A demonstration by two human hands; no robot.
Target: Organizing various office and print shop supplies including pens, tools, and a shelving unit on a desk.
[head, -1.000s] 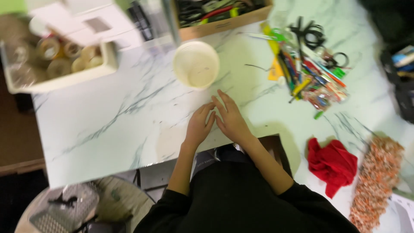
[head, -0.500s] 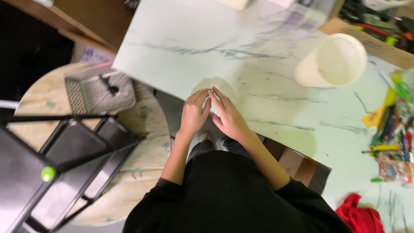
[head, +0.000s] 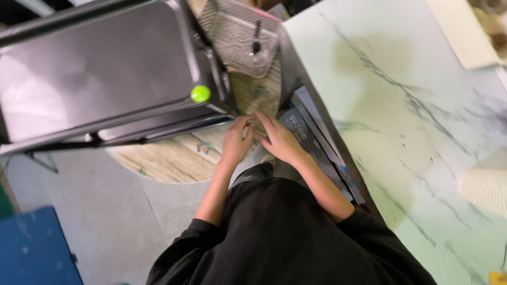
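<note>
A: What are the hands doing?

B: The left hand (head: 236, 143) and the right hand (head: 281, 141) are close together, fingertips nearly touching, down beside the edge of the bench (head: 422, 105); I cannot tell if they pinch anything small; the grip of each looks narrow, fingers bent in.

A: What is under them?

B: A stack of flat printed packets (head: 311, 134) sits just under the bench edge; the right hand lies over it; the left hand is above a round wooden mat (head: 169, 158) on the floor.

A: And farther out?

B: A dark folding chair (head: 100, 74) with a green dot (head: 200, 94); a wire mesh basket (head: 237, 31) behind it; a white ribbed cup (head: 486, 187) on the bench, well apart.
</note>
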